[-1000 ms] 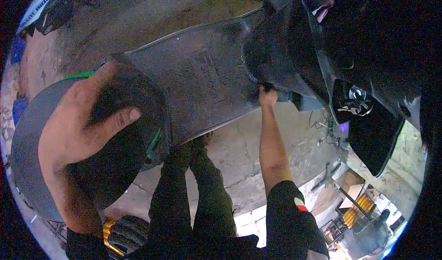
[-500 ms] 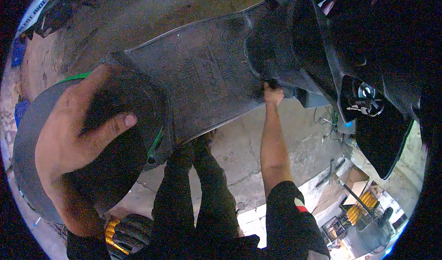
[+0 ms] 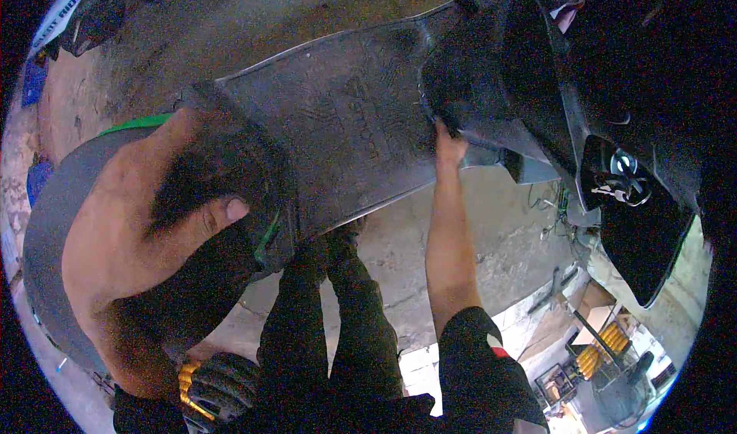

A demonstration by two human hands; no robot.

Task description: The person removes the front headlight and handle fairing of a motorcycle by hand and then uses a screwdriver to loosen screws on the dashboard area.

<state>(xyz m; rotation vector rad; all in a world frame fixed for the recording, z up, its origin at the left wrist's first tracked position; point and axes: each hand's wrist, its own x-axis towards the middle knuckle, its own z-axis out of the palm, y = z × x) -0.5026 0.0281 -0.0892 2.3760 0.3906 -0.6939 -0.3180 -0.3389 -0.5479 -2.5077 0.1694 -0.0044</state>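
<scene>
A dark scooter lies across the view, with its grey seat (image 3: 54, 211) at left and its front panel (image 3: 530, 73) at right. Between them is a textured grey floor mat (image 3: 330, 127) with a raised pattern. My left hand (image 3: 127, 219) rests over the front of the seat, thumb stretched out and apart from the fingers; shadow hides the fingertips. At the mat's near right corner, beside the front panel, my right hand (image 3: 451, 148) is closed on the mat's edge, thumb on top, its other fingers mostly hidden.
A key (image 3: 628, 192) sits in the ignition on the scooter's right part. My legs (image 3: 361, 319) stand close to its near side. A ribbed black and yellow object (image 3: 219, 384) lies by my left arm. Boxes and yellow coiled items (image 3: 603, 349) stand at lower right.
The view has shifted slightly, so the scooter's front sits a little farther right and lower. My right hand stays at the mat's corner, its thumb straighter. My left hand keeps its place on the seat.
</scene>
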